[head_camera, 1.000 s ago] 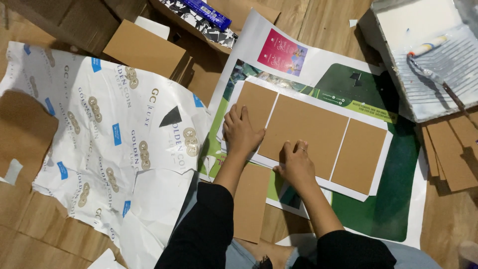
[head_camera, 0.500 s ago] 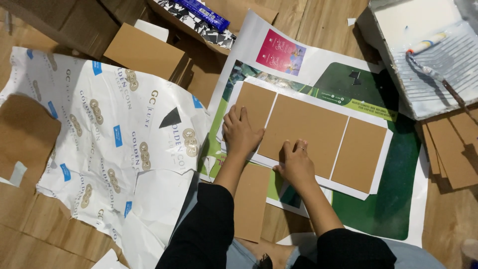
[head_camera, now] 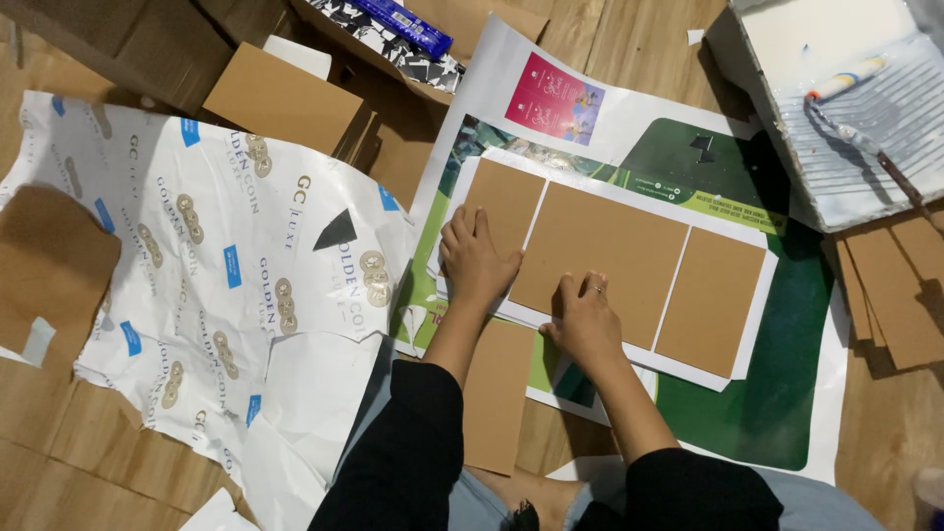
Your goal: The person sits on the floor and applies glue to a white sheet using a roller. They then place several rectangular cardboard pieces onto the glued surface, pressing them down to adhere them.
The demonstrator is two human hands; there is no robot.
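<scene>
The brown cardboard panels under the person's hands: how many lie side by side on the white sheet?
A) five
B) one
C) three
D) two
C: three brown cardboard panels lie in a row on the white sheet, narrow white gaps between them; the left hand rests flat on the leftmost one, the right hand on the lower edge of the middle one.

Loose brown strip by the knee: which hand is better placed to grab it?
Likely left. The left hand rests flat right above the strip; the right hand presses the middle panel, further off.
</scene>
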